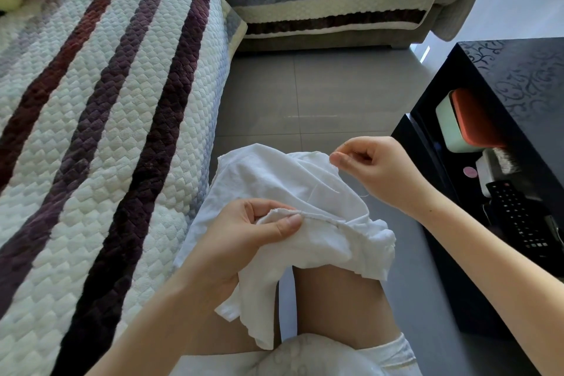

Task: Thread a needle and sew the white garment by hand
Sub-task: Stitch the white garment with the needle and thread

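Over the person's bare knees lies the white garment [299, 192], its raw hem bunched and pinched between the thumb and curled fingers of the left hand [244, 235]. The right hand [372, 168], raised just beside the cloth's far edge, pinches a thin white thread [338, 171]; a needle is too small to make out. To the left runs a quilted sofa cover [106, 101] striped maroon and purple. Grey floor tiles [305, 94] lie ahead. On the right, the shelf of a black table [518, 76] holds a remote control [515, 217].
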Motion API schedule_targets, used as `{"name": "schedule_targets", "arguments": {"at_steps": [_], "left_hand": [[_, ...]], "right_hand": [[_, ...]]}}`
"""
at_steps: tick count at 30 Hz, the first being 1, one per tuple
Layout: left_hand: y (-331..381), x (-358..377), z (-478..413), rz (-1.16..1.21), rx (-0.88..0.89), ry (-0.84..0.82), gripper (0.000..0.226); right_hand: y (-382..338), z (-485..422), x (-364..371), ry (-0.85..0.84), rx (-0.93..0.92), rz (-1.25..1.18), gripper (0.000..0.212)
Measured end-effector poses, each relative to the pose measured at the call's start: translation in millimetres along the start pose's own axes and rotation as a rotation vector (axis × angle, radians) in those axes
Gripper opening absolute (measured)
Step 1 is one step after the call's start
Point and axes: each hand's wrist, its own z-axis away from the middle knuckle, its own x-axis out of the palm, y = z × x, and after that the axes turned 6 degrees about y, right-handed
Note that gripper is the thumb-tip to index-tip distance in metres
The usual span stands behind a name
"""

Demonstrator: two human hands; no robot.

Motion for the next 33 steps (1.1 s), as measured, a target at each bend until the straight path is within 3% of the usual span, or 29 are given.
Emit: {"name": "schedule_targets", "arguments": {"at_steps": [4,8,12,16,19,23,29,33], "left_hand": [[-2,-3,-2,0.018,0.018,-0.041,0.025],[-6,-5,-4,0.034,0.038,0.018,0.033],[-12,-5,-2,-0.055,0.079,0.161,0.034],[-16,-1,-3,-0.078,0.070,0.231,0.018],[-17,-1,-6,-0.098,0.083,0.281,0.014],[-17,-2,-7,-0.104,0.098,0.305,0.012],[-15,-1,-8,-0.122,0.133,0.334,0.008],[-15,-1,-8,-0.113,0.136,0.328,0.008]], "right_hand": [[-21,20,-6,-0.278,0.018,-0.298,0.033],[-22,32,0,-0.458,-0.032,-0.209,0.016],[-18,35,-1,-0.412,0.038,-0.195,0.022],[-18,37,3,-0.353,0.030,-0.093,0.021],[-20,41,7,-0.271,-0.037,0.002,0.011],[-27,53,8,-0.213,-0.052,0.002,0.018],[-35,65,22,-0.047,-0.298,0.169,0.011],[-38,64,27,0.004,-0.300,0.198,0.011]]}}
